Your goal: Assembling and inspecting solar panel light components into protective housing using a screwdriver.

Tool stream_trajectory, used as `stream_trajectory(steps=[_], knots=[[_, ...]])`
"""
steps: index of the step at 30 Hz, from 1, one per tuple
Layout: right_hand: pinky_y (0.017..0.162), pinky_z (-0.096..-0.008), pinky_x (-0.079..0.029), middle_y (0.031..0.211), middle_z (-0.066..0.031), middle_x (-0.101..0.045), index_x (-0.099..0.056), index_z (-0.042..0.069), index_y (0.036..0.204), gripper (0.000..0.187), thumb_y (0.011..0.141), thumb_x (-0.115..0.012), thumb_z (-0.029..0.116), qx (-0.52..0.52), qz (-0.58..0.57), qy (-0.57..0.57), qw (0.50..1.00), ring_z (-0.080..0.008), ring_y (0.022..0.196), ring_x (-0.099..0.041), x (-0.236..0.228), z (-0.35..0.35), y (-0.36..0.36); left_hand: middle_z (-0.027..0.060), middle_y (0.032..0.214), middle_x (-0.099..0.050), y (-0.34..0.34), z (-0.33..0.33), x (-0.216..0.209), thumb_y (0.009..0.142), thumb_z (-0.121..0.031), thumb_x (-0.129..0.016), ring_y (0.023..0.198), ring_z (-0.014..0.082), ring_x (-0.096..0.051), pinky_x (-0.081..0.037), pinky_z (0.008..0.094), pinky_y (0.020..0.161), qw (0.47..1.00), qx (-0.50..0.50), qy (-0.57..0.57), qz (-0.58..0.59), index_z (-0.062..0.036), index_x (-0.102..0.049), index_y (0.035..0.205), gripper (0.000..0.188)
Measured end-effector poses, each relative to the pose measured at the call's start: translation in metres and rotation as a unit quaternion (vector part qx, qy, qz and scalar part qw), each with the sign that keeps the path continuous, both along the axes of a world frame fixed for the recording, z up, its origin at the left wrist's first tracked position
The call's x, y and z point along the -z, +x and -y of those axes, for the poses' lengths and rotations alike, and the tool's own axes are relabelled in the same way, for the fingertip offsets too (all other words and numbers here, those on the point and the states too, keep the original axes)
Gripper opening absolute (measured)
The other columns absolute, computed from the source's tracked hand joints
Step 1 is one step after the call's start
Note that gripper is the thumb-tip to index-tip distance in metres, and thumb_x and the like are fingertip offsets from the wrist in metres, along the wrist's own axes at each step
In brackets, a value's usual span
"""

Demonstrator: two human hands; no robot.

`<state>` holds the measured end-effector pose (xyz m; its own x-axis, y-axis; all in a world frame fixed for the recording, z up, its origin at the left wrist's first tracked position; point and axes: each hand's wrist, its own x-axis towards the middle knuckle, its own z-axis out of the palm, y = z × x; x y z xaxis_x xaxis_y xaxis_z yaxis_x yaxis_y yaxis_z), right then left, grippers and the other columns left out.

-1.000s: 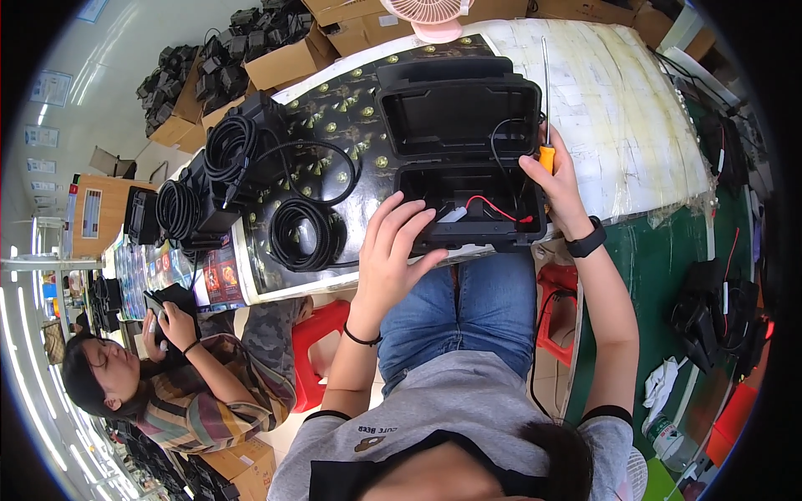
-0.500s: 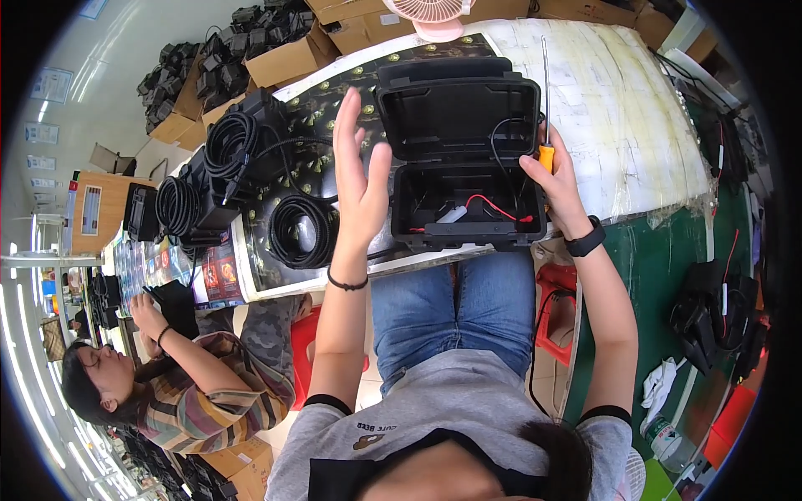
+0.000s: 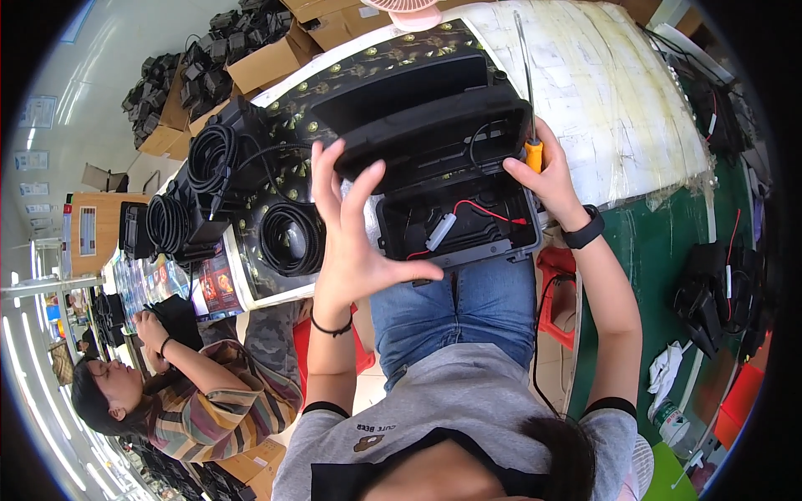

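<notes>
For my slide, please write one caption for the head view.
Right hand, with an orange-handled screwdriver, at the right end of an open black case; left hand spread at its left.

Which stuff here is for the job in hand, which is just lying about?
For the job, apparently:
open black case
orange-handled screwdriver, in the right hand
red wire and white connector, inside the case

Lying about, apparently:
pink fan
plastic bottle
crumpled white cloth
coiled black cables, perhaps related
</notes>
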<state>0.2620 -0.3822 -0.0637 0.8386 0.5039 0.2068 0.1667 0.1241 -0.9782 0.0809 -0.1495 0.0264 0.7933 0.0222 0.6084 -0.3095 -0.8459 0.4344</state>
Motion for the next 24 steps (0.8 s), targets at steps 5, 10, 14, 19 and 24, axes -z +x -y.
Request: stream_trajectory(steps=[5,10,14,19,24], knots=[[0.081,-0.0237,-0.05,0.109,-0.0016,-0.054,-0.043,0.004,0.144,0.069,0.084,-0.076,0.012,-0.07,-0.068,0.061,0.993,-0.01,0.096,-0.056,0.006,0.006,0.007,0.0281,0.159,-0.009,-0.023,-0.005,0.013,0.038,-0.062,-0.091,0.146,0.0506,-0.012,-0.02,0.0615,0.115,0.999,0.03,0.029,-0.01,-0.02,-0.023,0.153,0.14],[0.059,-0.0188,-0.047,0.102,-0.0008,-0.055,-0.045,0.005,0.143,0.06,0.088,-0.069,0.011,-0.06,-0.128,0.072,0.987,-0.0065,0.08,-0.056,-0.016,0.013,0.004,0.0276,0.153,-0.015,-0.037,0.007,0.031,0.041,-0.036,-0.1,0.14,0.056,-0.021,-0.025,0.0673,0.11,0.999,0.001,0.033,-0.017,-0.0286,-0.031,0.147,0.127],[0.055,-0.0176,-0.046,0.097,-0.0028,-0.065,-0.054,0.005,0.129,0.035,0.094,-0.06,0.01,0.002,-0.122,0.077,0.99,-0.0046,0.072,-0.056,-0.021,0.007,0.007,0.0135,0.146,-0.027,-0.05,0.012,0.055,0.049,-0.025,-0.099,0.136,0.0495,-0.032,-0.034,0.0637,0.108,0.998,-0.017,0.007,0.059,-0.0282,-0.033,0.144,0.116],[0.056,-0.0185,-0.044,0.103,-0.0051,-0.068,-0.056,0.007,0.12,0.023,0.098,-0.054,0.015,0.215,-0.106,0.108,0.965,-0.0055,0.072,-0.055,-0.044,0.033,0.037,0.0085,0.122,-0.038,-0.033,0.008,0.058,0.059,-0.015,-0.092,0.118,0.0337,-0.049,-0.04,0.0691,0.106,0.992,-0.017,0.035,0.121,-0.0129,-0.05,0.108,0.065],[0.058,-0.021,-0.045,0.103,-0.0049,-0.07,-0.059,0.009,0.117,0.022,0.099,-0.056,0.021,0.385,-0.056,0.117,0.914,-0.0068,0.074,-0.055,-0.053,0.099,0.105,0.0099,0.112,-0.051,-0.017,-0.006,0.077,0.068,-0.007,-0.086,0.108,0.0302,-0.057,-0.037,0.068,0.108,0.987,0.0,-0.024,0.16,-0.009,-0.048,0.109,0.056]])
